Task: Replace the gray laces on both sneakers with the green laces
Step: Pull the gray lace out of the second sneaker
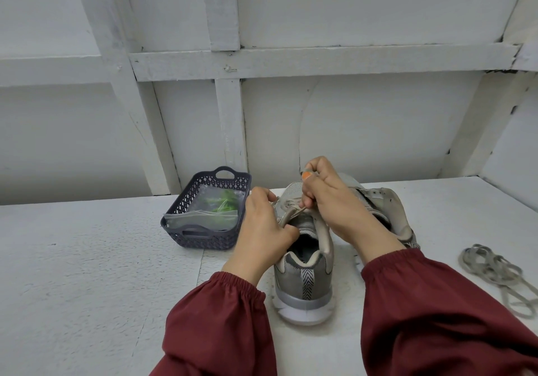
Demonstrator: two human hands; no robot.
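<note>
A gray sneaker stands on the white table with its heel toward me. My left hand grips its upper left edge by the eyelets. Over the tongue, my right hand pinches a strand of the gray lace still threaded in the shoe. The second sneaker lies behind my right forearm, partly hidden. A loose gray lace sits in a pile at the right. Green laces lie inside a clear plastic bag in the dark basket.
The basket stands left of the sneakers, close to my left hand. A white panelled wall rises right behind the table. The table's bare white surface spreads out to the left.
</note>
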